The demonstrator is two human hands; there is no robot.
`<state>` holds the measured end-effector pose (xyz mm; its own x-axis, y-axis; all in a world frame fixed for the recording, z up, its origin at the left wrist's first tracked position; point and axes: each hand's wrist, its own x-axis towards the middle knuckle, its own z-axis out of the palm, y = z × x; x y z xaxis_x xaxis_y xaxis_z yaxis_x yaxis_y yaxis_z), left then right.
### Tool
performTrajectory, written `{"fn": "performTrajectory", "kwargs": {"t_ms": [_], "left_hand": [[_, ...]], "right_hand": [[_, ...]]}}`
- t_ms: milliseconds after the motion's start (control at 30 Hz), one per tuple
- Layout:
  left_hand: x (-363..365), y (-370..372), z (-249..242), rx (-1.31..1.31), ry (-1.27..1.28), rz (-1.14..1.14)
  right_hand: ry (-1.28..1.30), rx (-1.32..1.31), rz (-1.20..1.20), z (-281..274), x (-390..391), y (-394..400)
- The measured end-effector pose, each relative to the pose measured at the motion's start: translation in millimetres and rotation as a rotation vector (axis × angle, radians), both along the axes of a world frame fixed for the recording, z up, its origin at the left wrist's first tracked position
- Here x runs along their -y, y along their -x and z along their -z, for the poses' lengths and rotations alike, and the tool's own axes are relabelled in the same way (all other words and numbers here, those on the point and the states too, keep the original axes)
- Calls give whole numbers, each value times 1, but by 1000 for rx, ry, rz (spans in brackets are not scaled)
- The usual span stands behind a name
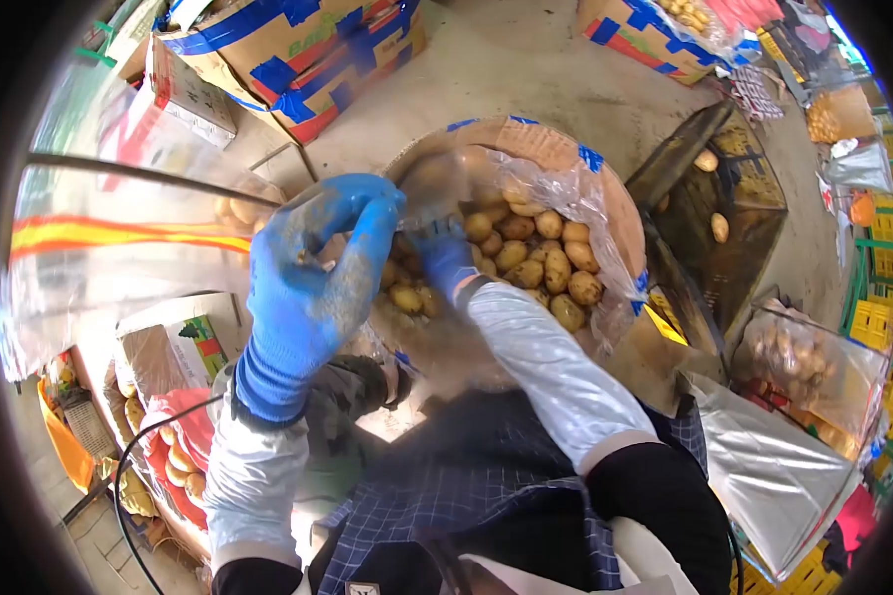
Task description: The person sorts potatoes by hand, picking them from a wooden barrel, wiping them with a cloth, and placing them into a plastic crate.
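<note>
My left hand [318, 258], in a dirt-smeared blue glove, is raised at the left rim of a round cardboard container [613, 198]. Its fingers curl over to meet the thumb in a pinch, and I cannot tell what is between them. Potatoes [556, 268] fill the container, which has a clear plastic liner [615, 238] bunched along its right side. My right hand [442, 253], also gloved in blue, reaches in over the potatoes at the left, its fingers smeared by motion. Silvery sleeves cover both forearms.
At the left hangs a clear plastic sheet [129, 228] with an orange-yellow stripe. Taped cardboard boxes [308, 69] stand behind. Right of the container is a dark, worn tray [739, 198] with a few loose potatoes. A silvery bag [764, 466] and yellow crates [878, 327] lie farther right.
</note>
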<state>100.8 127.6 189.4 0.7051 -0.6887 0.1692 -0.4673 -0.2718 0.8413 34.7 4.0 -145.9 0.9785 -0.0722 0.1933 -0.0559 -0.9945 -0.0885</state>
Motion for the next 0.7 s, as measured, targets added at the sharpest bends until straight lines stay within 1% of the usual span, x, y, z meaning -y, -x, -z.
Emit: {"fn": "performTrajectory", "kwargs": {"t_ms": [33,67,133,167,200,267,300,400,433,467,500,533,567,600,633,700], "left_hand": [[4,-6,2,-14,-20,-17],[6,-13,4,-44,-44,-47],[8,-22,12,-125,-88,-98],[6,-29,22,-205,-25,-86],[8,-29,24,-220,-46,-66],[16,-34,21,-225,-64,-29],[19,-35,19,-213,-68,-17],[25,-28,13,-188,-116,19],[25,-26,18,-50,-48,59],[27,-23,17,-59,-41,50],[29,-19,16,-68,-37,44],[28,-16,15,-82,-38,42],[26,-15,17,-58,-51,73],[26,-14,17,-77,-58,88],[26,-13,18,-96,-59,101],[26,-11,17,-137,-71,91]], "right_hand": [[-31,0,55,10,-6,-9],[-99,-36,42,20,-6,-15],[-230,-127,25,14,-2,-23],[-206,-209,-1,9,3,-24],[-183,-290,-30,6,8,-24],[8,-401,-104,-3,23,-27],[27,-251,-121,-8,30,-18],[89,-275,-79,-17,22,-10],[59,-298,-97,-4,18,-8],[-5,-304,-95,8,11,-10],[-157,-283,-49,29,0,-15],[-398,-223,15,58,-10,-23],[-732,-133,84,95,-18,-33],[-995,-52,125,91,-21,-42],[-965,-146,102,87,-8,-37],[-603,-234,-41,74,9,-27]]}}
